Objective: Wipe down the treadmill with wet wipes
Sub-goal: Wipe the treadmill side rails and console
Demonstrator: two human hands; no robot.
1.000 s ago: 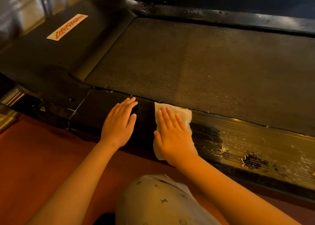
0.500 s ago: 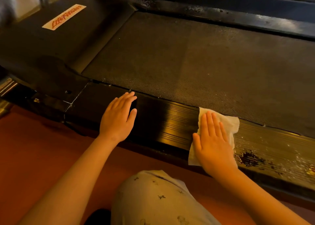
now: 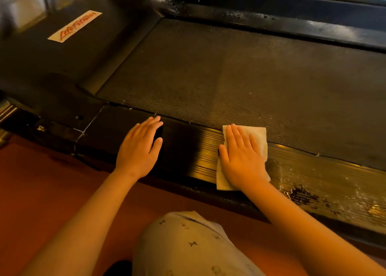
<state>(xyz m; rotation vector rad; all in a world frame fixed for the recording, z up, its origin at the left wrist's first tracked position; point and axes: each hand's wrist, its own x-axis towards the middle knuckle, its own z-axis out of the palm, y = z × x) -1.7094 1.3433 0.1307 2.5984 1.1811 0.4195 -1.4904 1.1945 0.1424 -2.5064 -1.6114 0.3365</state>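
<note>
**Q:** Where are the hands?

**A:** The right hand (image 3: 242, 158), fingers straight and flat, presses a white wet wipe (image 3: 259, 135) onto the near side rail (image 3: 188, 150) of the treadmill (image 3: 62, 71). The left hand (image 3: 139, 148) lies open on the same rail, towards its motor end, holding nothing.

**Q:** What has just changed?

**A:** Half a second ago the wipe sat farther along the rail. Now it is back nearer the left hand, though not as close as a second ago. The left hand has not shifted. It reads as a back-and-forth scrub.

**Q:** And for the job?

**A:** The rail between the hands shows dark and glossy. Past the wipe, the rail carries pale speckling and a dark grime patch (image 3: 300, 195), so that stretch likely still needs passes. The belt (image 3: 229, 77), just behind the rail, shows specks along its edge.
</note>
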